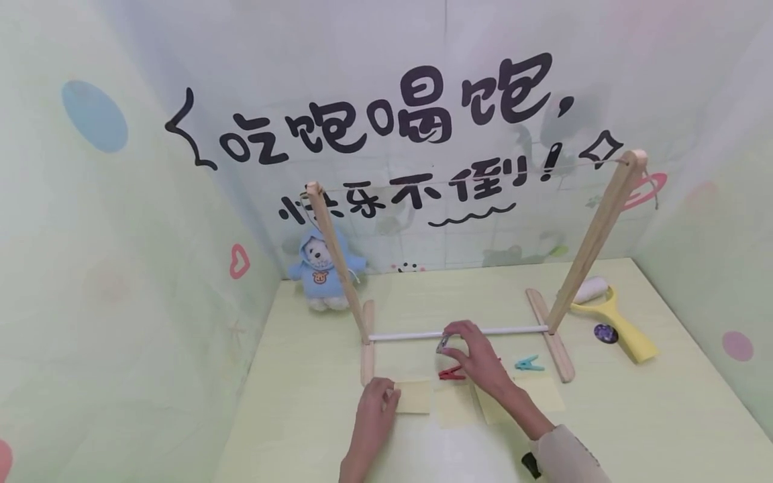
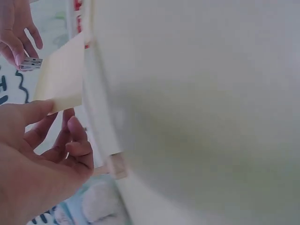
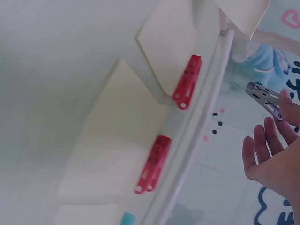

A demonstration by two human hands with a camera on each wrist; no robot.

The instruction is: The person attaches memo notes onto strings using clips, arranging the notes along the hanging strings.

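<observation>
My left hand pinches a yellow paper sheet by its edge; in the left wrist view the thumb lies on the paper. My right hand holds a grey clothespin between thumb and fingertips, in front of the white rod. In the right wrist view the grey clothespin points away from the fingers. Red clothespins lie by more paper sheets, one of them partly hidden by my right hand in the head view. A teal clothespin sits to the right.
Two wooden posts on flat feet hold a string between their tops. A blue-clad plush bear stands at the back left. On the right lie a yellow-handled tool, a white roll and a dark round piece. A black object is near the right sleeve.
</observation>
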